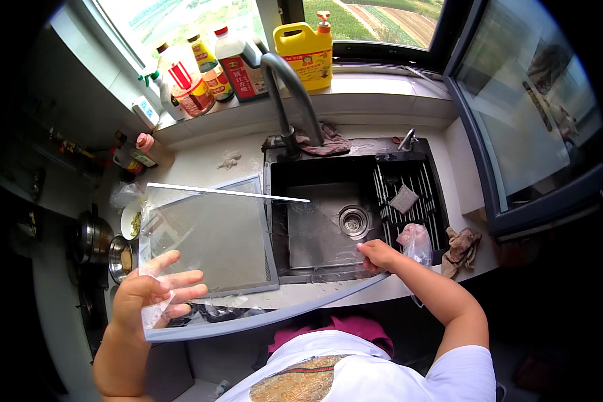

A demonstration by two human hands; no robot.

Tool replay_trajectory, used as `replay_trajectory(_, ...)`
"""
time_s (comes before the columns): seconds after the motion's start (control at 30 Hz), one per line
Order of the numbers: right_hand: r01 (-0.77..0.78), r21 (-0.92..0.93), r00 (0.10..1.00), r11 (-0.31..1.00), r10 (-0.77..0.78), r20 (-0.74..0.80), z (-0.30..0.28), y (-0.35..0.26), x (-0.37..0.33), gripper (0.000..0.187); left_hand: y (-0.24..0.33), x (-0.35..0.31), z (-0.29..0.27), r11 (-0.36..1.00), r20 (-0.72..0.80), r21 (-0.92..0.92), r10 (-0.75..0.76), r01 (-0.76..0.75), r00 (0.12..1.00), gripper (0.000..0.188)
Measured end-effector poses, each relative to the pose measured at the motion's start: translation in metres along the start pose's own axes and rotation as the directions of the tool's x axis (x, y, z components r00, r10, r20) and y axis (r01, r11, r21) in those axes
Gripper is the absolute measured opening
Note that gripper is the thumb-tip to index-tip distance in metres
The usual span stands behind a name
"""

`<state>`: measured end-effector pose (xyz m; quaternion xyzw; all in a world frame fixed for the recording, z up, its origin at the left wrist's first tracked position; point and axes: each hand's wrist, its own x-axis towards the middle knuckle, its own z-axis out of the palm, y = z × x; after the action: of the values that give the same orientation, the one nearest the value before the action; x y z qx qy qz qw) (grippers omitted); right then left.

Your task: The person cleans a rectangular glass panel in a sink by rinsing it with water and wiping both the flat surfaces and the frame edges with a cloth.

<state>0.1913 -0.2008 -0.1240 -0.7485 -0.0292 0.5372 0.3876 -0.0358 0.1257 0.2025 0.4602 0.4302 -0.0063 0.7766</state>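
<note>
The clear panel (261, 258) runs lengthwise left-right, grey-blue trim (268, 323) nearest; right hand (377, 256) clenches its corner, left hand (157, 288) spreads its fingers, grip unclear.

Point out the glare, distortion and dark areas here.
Head view: daylight partly washes out the left window; reflections show in the open sash; the near edge of the clear panel looks bowed, likely from the fisheye; the picture's corners fall to black.
</note>
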Motion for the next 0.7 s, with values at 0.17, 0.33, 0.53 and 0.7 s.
replay_trajectory(0.17, 0.07, -0.047, 0.996, 0.996, -0.072, -0.047, -0.013, 0.016, -0.02, 0.042, 0.014, -0.003, 0.032, 1.0, 0.011, 0.022, 0.006, -0.006, 1.0, 0.068)
replay_trajectory(0.33, 0.081, -0.008, 0.995, 0.997, -0.081, -0.059, -0.026, 0.026, -0.03, 0.041, 0.011, 0.002, 0.049, 1.0, 0.036, 0.013, 0.007, -0.008, 0.999, 0.059)
replay_trajectory(0.53, 0.053, -0.051, 0.998, 0.997, -0.054, -0.032, -0.041, 0.036, -0.029, 0.046, 0.003, 0.003, 0.066, 1.0, -0.005, -0.005, -0.011, 0.011, 1.0, 0.061)
replay_trajectory(0.7, 0.046, -0.044, 0.998, 0.998, -0.047, -0.028, -0.042, 0.036, -0.031, 0.046, -0.002, -0.004, 0.075, 1.0, -0.068, -0.013, -0.001, 0.0, 0.998, 0.058)
